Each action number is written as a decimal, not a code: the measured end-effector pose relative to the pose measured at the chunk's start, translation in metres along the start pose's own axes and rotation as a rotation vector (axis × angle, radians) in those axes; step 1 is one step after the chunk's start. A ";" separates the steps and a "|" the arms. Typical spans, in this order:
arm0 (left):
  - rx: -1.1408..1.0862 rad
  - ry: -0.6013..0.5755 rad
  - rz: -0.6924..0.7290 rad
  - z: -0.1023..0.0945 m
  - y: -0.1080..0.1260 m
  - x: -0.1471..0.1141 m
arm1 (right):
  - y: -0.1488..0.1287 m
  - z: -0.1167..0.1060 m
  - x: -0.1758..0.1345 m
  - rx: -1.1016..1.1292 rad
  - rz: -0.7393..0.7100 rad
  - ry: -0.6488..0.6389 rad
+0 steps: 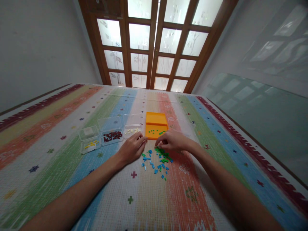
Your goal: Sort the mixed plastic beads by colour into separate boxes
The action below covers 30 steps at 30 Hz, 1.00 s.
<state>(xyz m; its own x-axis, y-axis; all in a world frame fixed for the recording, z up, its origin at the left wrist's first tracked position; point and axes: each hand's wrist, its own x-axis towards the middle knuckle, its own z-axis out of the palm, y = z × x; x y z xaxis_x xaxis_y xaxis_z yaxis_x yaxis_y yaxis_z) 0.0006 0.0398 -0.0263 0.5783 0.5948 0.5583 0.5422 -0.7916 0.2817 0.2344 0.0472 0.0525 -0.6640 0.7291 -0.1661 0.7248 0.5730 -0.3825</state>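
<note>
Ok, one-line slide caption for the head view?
Right hand at loose small blue and green plastic pieces, left hand by an open rectangular orange plastic box.

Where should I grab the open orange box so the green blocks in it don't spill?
I'd hold the orange box by the side walls of its near half, coming from left and right together, and lift it level. The green blocks lie scattered in that shallow half, so tipping would probably spill them. The far half lies opened out, so lifting there might tip it.
</note>
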 end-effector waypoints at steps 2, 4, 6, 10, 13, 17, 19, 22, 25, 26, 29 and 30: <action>0.021 -0.008 -0.010 0.000 0.000 0.000 | -0.002 0.007 -0.002 -0.019 -0.027 -0.019; 0.042 -0.005 -0.012 0.000 0.000 -0.001 | -0.001 0.012 -0.003 -0.023 -0.034 -0.014; 0.057 -0.003 -0.011 0.000 0.000 -0.001 | 0.001 0.014 -0.005 -0.020 -0.025 -0.004; 0.071 -0.008 -0.007 0.001 -0.002 -0.002 | 0.003 0.013 -0.010 -0.011 0.013 0.013; 0.076 -0.018 -0.009 0.003 -0.003 -0.002 | 0.004 0.013 -0.014 -0.018 0.046 0.043; 0.083 -0.014 -0.003 0.003 -0.002 -0.002 | 0.007 0.016 -0.019 -0.030 0.080 0.054; 0.086 -0.014 -0.004 0.002 -0.002 -0.001 | 0.008 0.017 -0.021 -0.013 0.090 0.043; 0.089 -0.016 -0.001 0.001 -0.001 -0.001 | 0.010 0.017 -0.023 0.001 0.097 0.034; 0.087 -0.016 0.000 0.001 -0.002 -0.001 | 0.014 0.017 -0.025 -0.016 0.108 0.025; 0.085 -0.017 0.000 0.001 -0.002 -0.001 | 0.015 0.017 -0.026 -0.027 0.113 0.027; 0.080 -0.020 0.002 0.002 -0.002 -0.002 | 0.017 0.018 -0.028 -0.065 0.139 0.061; 0.080 -0.022 0.004 0.002 -0.002 -0.002 | 0.018 0.018 -0.028 -0.078 0.155 0.075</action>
<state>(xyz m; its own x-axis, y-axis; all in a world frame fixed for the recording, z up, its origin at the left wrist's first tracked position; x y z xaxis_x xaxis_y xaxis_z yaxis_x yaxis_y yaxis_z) -0.0002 0.0404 -0.0291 0.5932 0.5957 0.5416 0.5865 -0.7806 0.2162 0.2627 0.0299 0.0337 -0.5297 0.8351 -0.1481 0.8314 0.4767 -0.2855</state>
